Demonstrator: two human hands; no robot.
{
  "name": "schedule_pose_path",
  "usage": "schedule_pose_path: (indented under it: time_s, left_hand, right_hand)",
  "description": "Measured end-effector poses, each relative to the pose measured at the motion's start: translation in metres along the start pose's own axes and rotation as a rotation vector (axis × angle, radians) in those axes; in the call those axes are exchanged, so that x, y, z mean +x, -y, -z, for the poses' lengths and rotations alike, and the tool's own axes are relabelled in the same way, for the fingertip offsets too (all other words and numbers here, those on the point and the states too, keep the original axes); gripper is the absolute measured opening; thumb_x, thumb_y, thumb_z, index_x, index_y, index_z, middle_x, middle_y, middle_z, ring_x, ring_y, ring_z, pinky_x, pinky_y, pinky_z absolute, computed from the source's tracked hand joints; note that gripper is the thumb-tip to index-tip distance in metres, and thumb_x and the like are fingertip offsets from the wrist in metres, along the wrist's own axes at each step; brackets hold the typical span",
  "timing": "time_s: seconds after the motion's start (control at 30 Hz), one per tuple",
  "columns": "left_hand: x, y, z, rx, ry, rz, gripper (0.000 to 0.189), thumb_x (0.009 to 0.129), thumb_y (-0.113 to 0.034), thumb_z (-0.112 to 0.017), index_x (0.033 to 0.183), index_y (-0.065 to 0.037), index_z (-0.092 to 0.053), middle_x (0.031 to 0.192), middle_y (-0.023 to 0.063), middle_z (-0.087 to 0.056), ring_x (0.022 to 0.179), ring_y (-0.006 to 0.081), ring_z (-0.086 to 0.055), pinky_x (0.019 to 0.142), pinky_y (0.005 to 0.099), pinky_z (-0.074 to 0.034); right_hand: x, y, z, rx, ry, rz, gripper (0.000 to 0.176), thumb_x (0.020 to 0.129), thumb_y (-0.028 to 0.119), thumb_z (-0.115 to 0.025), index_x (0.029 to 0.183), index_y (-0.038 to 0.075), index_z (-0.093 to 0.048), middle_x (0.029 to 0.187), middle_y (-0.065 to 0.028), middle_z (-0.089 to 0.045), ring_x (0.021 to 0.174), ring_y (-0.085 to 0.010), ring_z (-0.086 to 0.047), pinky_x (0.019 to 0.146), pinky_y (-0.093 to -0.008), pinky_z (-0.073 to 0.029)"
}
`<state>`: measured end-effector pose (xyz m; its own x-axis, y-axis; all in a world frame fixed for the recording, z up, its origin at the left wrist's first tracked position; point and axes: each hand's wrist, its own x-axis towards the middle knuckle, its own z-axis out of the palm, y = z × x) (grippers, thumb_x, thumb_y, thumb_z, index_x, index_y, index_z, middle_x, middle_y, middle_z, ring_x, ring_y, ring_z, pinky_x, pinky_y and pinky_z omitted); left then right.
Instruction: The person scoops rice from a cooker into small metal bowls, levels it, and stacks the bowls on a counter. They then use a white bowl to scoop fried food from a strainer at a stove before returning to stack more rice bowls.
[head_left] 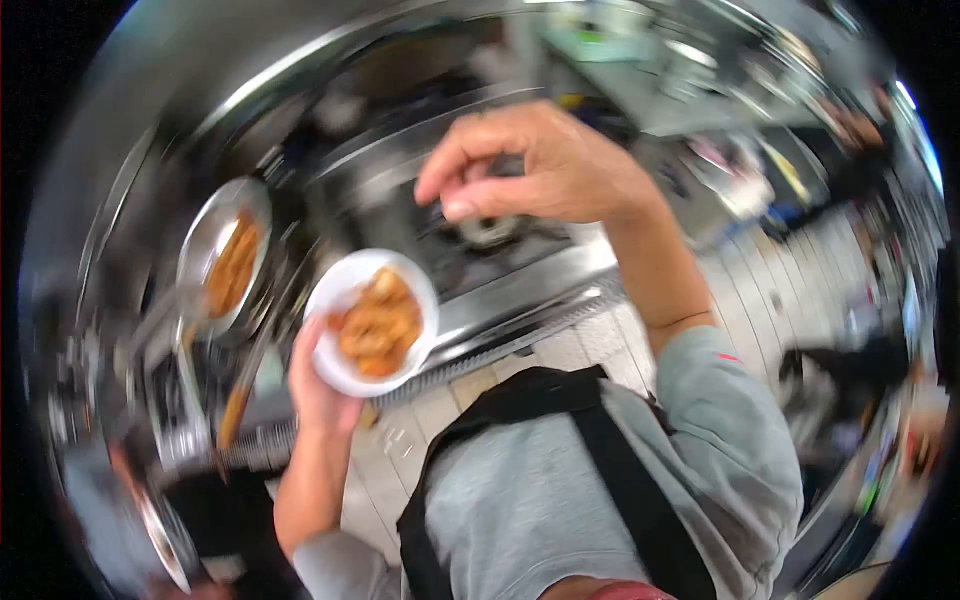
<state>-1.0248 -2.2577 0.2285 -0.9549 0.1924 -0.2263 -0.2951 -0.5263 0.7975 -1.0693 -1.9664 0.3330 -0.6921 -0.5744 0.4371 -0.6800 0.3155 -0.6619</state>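
My left hand (318,375) grips a white bowl (425,345) from its near left side, the fingers mostly hidden under it. Inside the bowl lie glossy orange-brown pieces of food (378,325), too blurred to name. Raised above the stove (480,310), my right hand (535,165) is loosely curled, with the thumb and forefinger apart and nothing visible between them. A burner (488,232) sits below that hand. Left of the bowl, a metal pan (190,235) holds more orange-brown food (235,265).
Beside the pan lies a utensil with a wooden handle (235,410). A counter (635,95) with blurred containers stands at the far right. Another person's dark sleeve (862,170) shows at the right edge. Floor tiles (745,285) extend behind my right arm.
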Motion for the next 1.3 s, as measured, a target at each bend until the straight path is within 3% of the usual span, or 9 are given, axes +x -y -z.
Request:
schedule_pose_path:
  time_s: [0.13, 0.2, 0.27, 0.33, 0.63, 0.73, 1.0, 1.1, 1.3]
  left_hand:
    - [0.003, 0.034, -0.066, -0.029, 0.174, 0.193, 0.055, 0.089, -0.044, -0.045, 0.129, -0.006, -0.044, 0.118, 0.0136, -0.057, 0.095, 0.0303, -0.062, 0.054, 0.0436, -0.058]
    - [0.007, 0.060, -0.094, 0.031, 0.116, 0.322, 0.054, 0.090, -0.045, -0.045, 0.126, -0.006, -0.046, 0.114, 0.0125, -0.059, 0.088, 0.0297, -0.064, 0.046, 0.0415, -0.057]
    - [0.010, 0.089, -0.120, 0.163, 0.244, 0.365, 0.050, 0.090, -0.044, -0.046, 0.123, -0.007, -0.048, 0.114, 0.0110, -0.059, 0.100, 0.0285, -0.060, 0.079, 0.0418, -0.054]
    - [0.025, 0.112, -0.153, 0.128, 0.437, 0.436, 0.048, 0.090, -0.039, -0.048, 0.123, -0.005, -0.048, 0.121, 0.0130, -0.055, 0.109, 0.0290, -0.054, 0.096, 0.0411, -0.043]
    - [0.059, 0.236, -0.274, 0.111, 0.658, 0.838, 0.050, 0.091, -0.037, -0.050, 0.127, -0.003, -0.043, 0.122, 0.0168, -0.053, 0.112, 0.0299, -0.054, 0.099, 0.0436, -0.042]
    - [0.097, 0.267, -0.306, 0.133, 0.685, 0.780, 0.053, 0.091, -0.039, -0.049, 0.129, -0.003, -0.040, 0.126, 0.0180, -0.050, 0.113, 0.0311, -0.054, 0.097, 0.0451, -0.044]
    - [0.306, 0.334, -0.388, 0.355, 0.461, 0.320, 0.044, 0.093, -0.038, -0.043, 0.122, -0.005, -0.047, 0.104, 0.0150, -0.062, 0.075, 0.0285, -0.067, 0.045, 0.0352, -0.057]
    - [0.411, 0.371, -0.407, 0.573, 0.287, 0.157, 0.040, 0.093, -0.036, -0.042, 0.114, -0.004, -0.053, 0.094, 0.0128, -0.062, 0.065, 0.0223, -0.065, 0.046, 0.0321, -0.054]
    - [0.521, 0.412, -0.472, 0.821, -0.120, -0.067, 0.041, 0.093, -0.030, -0.041, 0.110, 0.005, -0.055, 0.091, 0.0165, -0.062, 0.069, 0.0233, -0.064, 0.044, 0.0325, -0.051]
  right_hand:
    - [-0.190, -0.091, 0.045, 1.089, -0.508, -0.077, 0.030, 0.089, 0.027, -0.059, 0.094, -0.003, -0.062, 0.072, -0.0099, -0.061, 0.061, -0.0133, -0.055, 0.056, -0.0224, -0.043]
    - [-0.270, -0.131, 0.025, 0.273, -0.790, -0.692, 0.027, 0.090, 0.028, -0.053, 0.095, 0.004, -0.064, 0.073, -0.0085, -0.063, 0.061, -0.0210, -0.058, 0.059, -0.0345, -0.047]
    - [-0.343, -0.142, -0.008, -0.612, -0.169, -1.315, 0.031, 0.079, 0.033, -0.062, 0.098, 0.009, -0.067, 0.092, -0.0141, -0.067, 0.088, -0.0322, -0.065, 0.073, -0.0429, -0.052]
    - [-0.430, -0.182, -0.040, -0.453, 0.226, -1.304, 0.034, 0.077, 0.035, -0.064, 0.100, 0.010, -0.068, 0.097, -0.0142, -0.067, 0.088, -0.0317, -0.064, 0.074, -0.0406, -0.052]
    - [-0.523, -0.120, 0.002, -0.044, -0.165, -1.439, 0.041, 0.079, 0.038, -0.062, 0.110, 0.011, -0.064, 0.099, -0.0178, -0.066, 0.093, -0.0344, -0.062, 0.084, -0.0388, -0.048]
    - [-0.531, -0.147, 0.012, -0.202, -0.172, -1.267, 0.041, 0.081, 0.036, -0.062, 0.114, 0.013, -0.063, 0.096, -0.0147, -0.068, 0.074, -0.0235, -0.066, 0.069, -0.0344, -0.052]
    - [-0.589, -0.224, 0.043, 0.124, -0.295, -1.493, 0.041, 0.084, 0.032, -0.060, 0.116, 0.007, -0.061, 0.093, -0.0145, -0.068, 0.064, -0.0203, -0.064, 0.064, -0.0333, -0.052]
    - [-0.645, -0.249, 0.022, -0.042, -0.345, -1.620, 0.042, 0.083, 0.037, -0.058, 0.113, 0.008, -0.062, 0.095, -0.0191, -0.066, 0.091, -0.0345, -0.063, 0.079, -0.0392, -0.050]
    - [-0.747, -0.255, -0.051, -0.051, -0.480, -1.917, 0.045, 0.084, 0.035, -0.060, 0.120, 0.009, -0.058, 0.109, -0.0204, -0.062, 0.105, -0.0320, -0.059, 0.088, -0.0382, -0.046]
